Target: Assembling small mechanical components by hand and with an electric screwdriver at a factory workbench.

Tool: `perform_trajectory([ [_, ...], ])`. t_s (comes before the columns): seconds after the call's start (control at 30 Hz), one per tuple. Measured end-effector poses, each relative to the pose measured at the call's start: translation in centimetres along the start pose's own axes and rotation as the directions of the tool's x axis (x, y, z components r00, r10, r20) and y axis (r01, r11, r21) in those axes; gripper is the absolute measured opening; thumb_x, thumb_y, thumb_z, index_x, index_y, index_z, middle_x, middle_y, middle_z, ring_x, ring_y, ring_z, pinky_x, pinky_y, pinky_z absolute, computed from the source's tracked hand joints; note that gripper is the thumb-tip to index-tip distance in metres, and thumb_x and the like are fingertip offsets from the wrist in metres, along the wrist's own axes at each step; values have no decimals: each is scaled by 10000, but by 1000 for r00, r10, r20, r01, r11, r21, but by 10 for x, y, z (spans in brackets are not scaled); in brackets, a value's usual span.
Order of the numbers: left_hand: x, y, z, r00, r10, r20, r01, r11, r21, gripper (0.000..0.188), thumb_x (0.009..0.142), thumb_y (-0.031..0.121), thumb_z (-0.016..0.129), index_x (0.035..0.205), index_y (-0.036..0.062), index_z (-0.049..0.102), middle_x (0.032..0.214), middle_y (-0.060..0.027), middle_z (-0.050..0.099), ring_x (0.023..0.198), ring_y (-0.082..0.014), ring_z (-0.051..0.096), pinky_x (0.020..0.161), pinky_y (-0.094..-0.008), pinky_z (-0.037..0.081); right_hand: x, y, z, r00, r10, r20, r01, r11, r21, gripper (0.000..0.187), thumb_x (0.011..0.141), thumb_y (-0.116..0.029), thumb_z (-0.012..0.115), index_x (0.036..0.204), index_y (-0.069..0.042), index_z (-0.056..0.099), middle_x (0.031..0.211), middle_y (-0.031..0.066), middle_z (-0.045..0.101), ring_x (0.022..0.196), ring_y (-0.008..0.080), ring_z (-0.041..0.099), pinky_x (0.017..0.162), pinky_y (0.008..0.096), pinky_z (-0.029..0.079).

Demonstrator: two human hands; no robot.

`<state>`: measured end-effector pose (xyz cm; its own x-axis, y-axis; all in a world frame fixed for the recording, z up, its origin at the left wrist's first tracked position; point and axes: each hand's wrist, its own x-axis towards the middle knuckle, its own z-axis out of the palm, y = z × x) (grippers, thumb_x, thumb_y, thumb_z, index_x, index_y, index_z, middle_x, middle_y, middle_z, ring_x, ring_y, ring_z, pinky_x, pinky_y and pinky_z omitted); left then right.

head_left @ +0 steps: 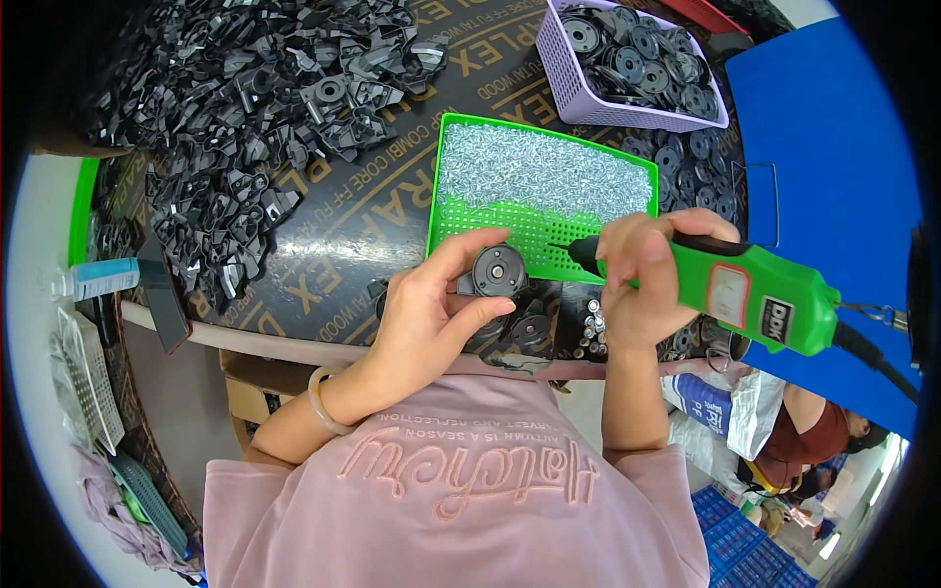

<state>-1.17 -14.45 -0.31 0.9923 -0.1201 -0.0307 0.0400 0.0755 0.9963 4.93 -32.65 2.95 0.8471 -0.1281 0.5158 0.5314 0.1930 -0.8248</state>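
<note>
Round black part (499, 271), with a small metal centre, sits at the fingertips of the left hand, to the left of the right hand and apart from it. At the far left, a dark phone-like slab (163, 299) lies at the near edge of the surface (343, 245), beside a pale blue packet (104, 278). Next comes a broad heap of angular black plastic pieces (257, 88), spread over the far left of the surface. The left hand (423, 309), a pale bangle (328, 400) on its wrist, is clamped on the round black part, index finger above and thumb below, its flat face turned up. Beyond that hand stands a green perforated tray (500, 223), its far portion covered with small silvery screws (544, 167) and its near portion bare. A lilac basket (578, 108) filled with black discs (647, 59) stands behind the tray. Small metal cylinders (593, 328) cluster near the front edge, just left of the right wrist. The right hand (642, 274) is wrapped around a green electric screwdriver (750, 294), whose bit points left, near the round black part. More loose discs (691, 167) lie right of the tray, and a blue panel (823, 147) fills the far right.
</note>
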Motion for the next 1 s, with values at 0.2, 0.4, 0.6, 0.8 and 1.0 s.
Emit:
perform_trajectory([
  [0.2, -1, 0, -3, 1000, -17, 20, 17, 1000, 5, 545, 839, -57, 726, 1351, -2, 548, 1055, -156, 714, 894, -102, 676, 726, -264, 577, 12, -50, 14, 994, 41, 104, -63, 976, 210, 362, 932, -133, 681, 1139, -136, 384, 597, 14, 472, 448, 152, 459, 479, 343, 430],
  [0.4, 0, 6, -3, 999, -33, 26, 33, 999, 31, 562, 838, -102, 695, 1371, -8, 541, 1008, -154, 725, 869, -97, 676, 726, -262, 575, 11, -65, 26, 908, 16, 418, -129, 961, 243, 293, 998, -194, 598, 1225, -124, 427, 675, 7, 515, 533, 124, 474, 571, 306, 430],
  [0.6, 1, 6, -2, 999, -41, 33, 41, 999, 25, 568, 836, -96, 701, 1373, -6, 540, 1016, -170, 724, 852, -115, 691, 726, -277, 579, 4, -59, 32, 929, 43, 368, -133, 966, 222, 303, 989, -181, 620, 1213, -124, 424, 655, 26, 545, 515, 141, 505, 542, 320, 434],
  [0.8, 0, 4, -3, 1000, -21, 20, 19, 998, 63, 582, 825, -85, 717, 1374, 5, 544, 986, -184, 717, 835, -133, 700, 720, -286, 578, -1, -56, 36, 940, 93, 327, -166, 965, 203, 290, 982, -188, 642, 1169, -129, 427, 657, 37, 546, 508, 147, 503, 540, 324, 434],
  [1.0, 1, 3, -2, 1000, 8, 11, -9, 996, 84, 584, 819, -69, 731, 1369, 9, 551, 941, -187, 710, 790, -144, 695, 689, -293, 565, 0, -57, 38, 942, 104, 319, -173, 965, 197, 292, 975, -192, 655, 1149, -134, 427, 651, 34, 544, 495, 144, 495, 533, 324, 428],
])
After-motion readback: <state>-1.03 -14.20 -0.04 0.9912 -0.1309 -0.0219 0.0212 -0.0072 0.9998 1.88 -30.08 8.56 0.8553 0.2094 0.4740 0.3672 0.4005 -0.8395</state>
